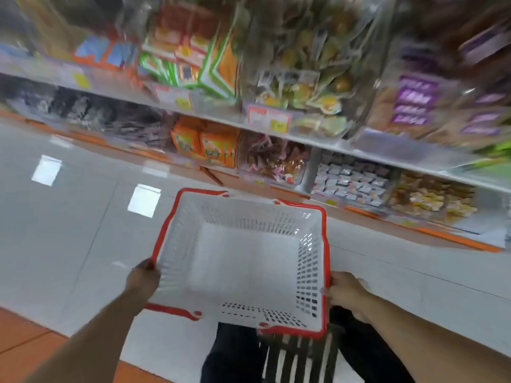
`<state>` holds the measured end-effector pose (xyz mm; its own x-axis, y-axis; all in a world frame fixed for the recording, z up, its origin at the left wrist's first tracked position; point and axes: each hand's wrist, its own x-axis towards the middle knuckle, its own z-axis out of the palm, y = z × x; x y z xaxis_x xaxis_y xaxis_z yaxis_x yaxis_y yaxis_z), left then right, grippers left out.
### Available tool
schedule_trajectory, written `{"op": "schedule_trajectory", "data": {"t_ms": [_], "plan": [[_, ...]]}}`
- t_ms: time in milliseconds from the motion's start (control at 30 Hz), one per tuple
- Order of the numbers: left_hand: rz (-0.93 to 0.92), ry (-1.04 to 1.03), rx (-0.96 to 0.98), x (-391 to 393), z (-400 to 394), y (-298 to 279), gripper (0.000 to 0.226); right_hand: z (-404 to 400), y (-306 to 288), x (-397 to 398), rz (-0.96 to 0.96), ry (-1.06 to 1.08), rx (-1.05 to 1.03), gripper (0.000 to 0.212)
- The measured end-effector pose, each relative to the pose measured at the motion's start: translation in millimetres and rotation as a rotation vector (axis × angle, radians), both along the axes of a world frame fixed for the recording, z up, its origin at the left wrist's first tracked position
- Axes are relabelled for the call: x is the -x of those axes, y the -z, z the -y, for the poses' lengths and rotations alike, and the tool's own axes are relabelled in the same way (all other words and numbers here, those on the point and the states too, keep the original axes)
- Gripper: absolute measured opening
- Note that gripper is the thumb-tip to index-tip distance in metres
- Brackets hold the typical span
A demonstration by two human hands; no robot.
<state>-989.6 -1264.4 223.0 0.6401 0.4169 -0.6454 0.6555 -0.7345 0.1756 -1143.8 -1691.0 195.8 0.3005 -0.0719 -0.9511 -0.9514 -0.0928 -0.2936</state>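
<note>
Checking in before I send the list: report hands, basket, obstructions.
Left hand and right hand grip opposite rims. Red-rimmed white shopping basket held up, empty. Snack shelves ahead; nothing blocks.

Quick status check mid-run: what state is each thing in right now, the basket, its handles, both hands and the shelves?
Basket: empty, held off the floor, tilted.
Handles: folded down, not gripped.
Left hand: grips the basket's left rim.
Right hand: grips the basket's right rim.
Shelves: stocked with packets, blurred.
</note>
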Motion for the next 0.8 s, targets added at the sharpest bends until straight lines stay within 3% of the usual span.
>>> {"op": "schedule_trajectory", "data": {"t_ms": [200, 300, 467, 600, 800], "plan": [[0.039, -0.050, -0.011, -31, -26, 120, 0.026, -38, 132, -28, 0.029, -0.053, -0.013, 0.023], [0.069, -0.059, 0.013, -49, -34, 182, 0.031, -45, 196, -43, 0.042, -0.111, -0.011, 0.034], [0.087, -0.076, 0.018, -77, -38, 268, 0.037, -43, 267, -58, 0.068, -0.213, -0.097, 0.037], [0.136, -0.059, -0.017, -96, -45, 306, 0.036, -54, 298, -63, 0.145, -0.165, -0.144, 0.042], [0.101, 0.084, -0.078, -132, -24, 302, 0.047, -77, 309, -84, 0.257, 0.000, -0.193, 0.033]]}}
